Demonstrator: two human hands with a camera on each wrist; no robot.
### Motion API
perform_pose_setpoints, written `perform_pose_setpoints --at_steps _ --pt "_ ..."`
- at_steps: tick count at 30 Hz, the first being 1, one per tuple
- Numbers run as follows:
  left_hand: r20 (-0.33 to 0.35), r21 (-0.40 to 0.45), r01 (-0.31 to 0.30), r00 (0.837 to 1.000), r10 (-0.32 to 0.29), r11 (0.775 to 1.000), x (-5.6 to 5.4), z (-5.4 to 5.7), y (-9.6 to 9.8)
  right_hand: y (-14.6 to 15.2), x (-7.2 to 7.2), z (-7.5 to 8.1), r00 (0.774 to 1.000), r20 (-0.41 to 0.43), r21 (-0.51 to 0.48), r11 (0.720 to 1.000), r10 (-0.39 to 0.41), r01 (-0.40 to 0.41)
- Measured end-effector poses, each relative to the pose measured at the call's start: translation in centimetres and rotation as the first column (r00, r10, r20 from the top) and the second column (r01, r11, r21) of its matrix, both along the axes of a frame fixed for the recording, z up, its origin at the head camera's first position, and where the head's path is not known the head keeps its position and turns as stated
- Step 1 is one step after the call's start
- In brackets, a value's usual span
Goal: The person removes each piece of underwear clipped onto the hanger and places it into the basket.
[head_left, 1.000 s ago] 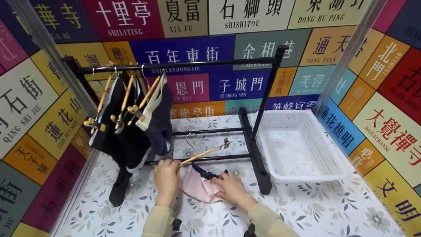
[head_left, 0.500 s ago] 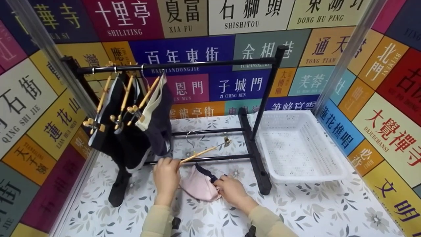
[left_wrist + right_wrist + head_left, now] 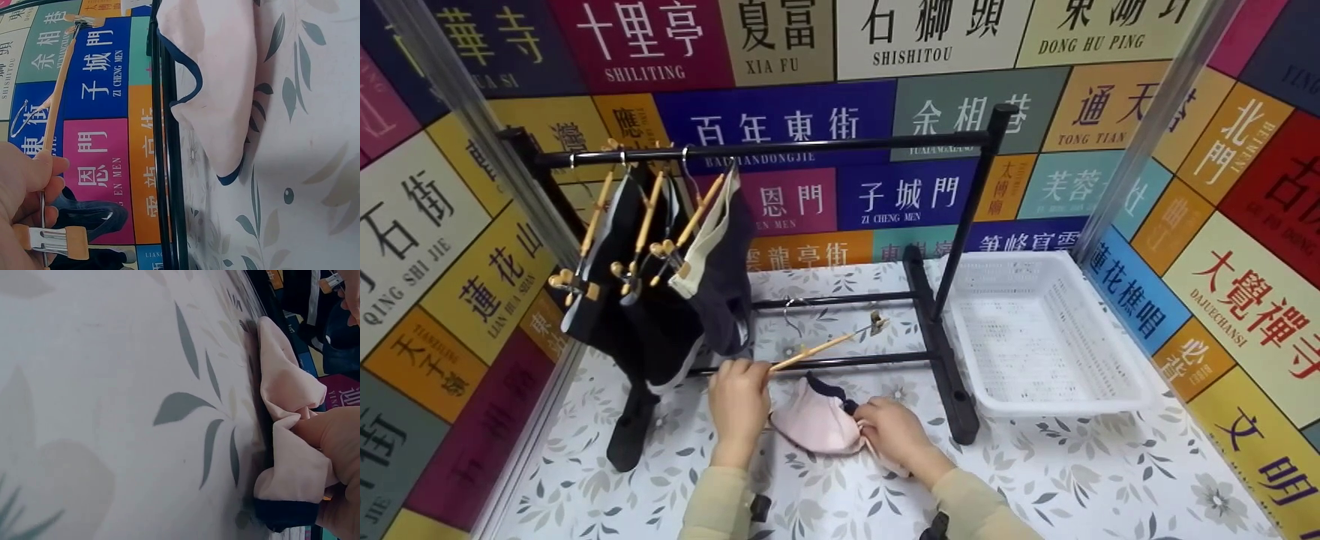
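My left hand (image 3: 740,401) grips a wooden clip hanger (image 3: 814,352) by one end, tilted with its far end raised to the right. The metal hook (image 3: 22,121) and a far clip (image 3: 84,22) show in the left wrist view; a near clip (image 3: 53,242) sits by the fingers. My right hand (image 3: 896,435) pinches a small pale pink garment (image 3: 817,420) with navy trim, low over the table. In the right wrist view the pink cloth (image 3: 295,455) is bunched at the fingers, its navy edge (image 3: 287,511) folded below. The garment's exact kind is unclear.
A black garment rack (image 3: 870,142) stands behind the hands. Several dark garments (image 3: 727,300) hang from clip hangers at its left end. A white plastic basket (image 3: 1050,409) is to the right of the rack. Walls with printed signs enclose the floral-patterned table (image 3: 1072,480).
My right hand has shifted slightly right and down along the pink garment, drawing part of the cloth toward me. The left hand and hanger have hardly moved.
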State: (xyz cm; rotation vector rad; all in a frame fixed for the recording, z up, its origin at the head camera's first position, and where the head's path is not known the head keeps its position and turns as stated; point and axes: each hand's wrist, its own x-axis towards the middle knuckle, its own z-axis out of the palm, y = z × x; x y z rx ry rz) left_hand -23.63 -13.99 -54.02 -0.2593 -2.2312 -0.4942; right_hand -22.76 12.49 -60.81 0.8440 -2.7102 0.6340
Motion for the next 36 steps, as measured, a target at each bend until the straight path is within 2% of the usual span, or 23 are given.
perform_pose_setpoints --at_steps 7,12,18,26,36 --pt "0.01 -0.017 -0.002 1.0 0.002 1.0 -0.1 0.1 0.0 1.5 -0.6 0.8 0.998 0.004 -0.109 0.992 -0.056 0.056" --pt "0.016 -0.027 0.0 1.0 0.0 1.0 -0.2 0.4 -0.1 2.9 -1.0 1.8 0.994 -0.001 -0.214 0.971 -0.107 0.104" --pt "-0.004 -0.03 0.008 1.0 -0.009 1.0 -0.2 1.3 0.1 4.5 -1.4 4.1 0.982 0.008 -0.327 0.928 -0.187 0.179" --pt "-0.035 -0.045 0.023 0.999 -0.025 0.999 -0.5 3.4 0.7 6.7 -1.5 7.0 0.972 -0.031 -0.442 0.875 -0.234 0.197" --pt "-0.074 -0.054 0.043 0.996 -0.047 0.998 -1.0 5.7 1.1 9.5 -1.5 10.0 0.945 0.044 -0.541 0.787 -0.324 0.295"
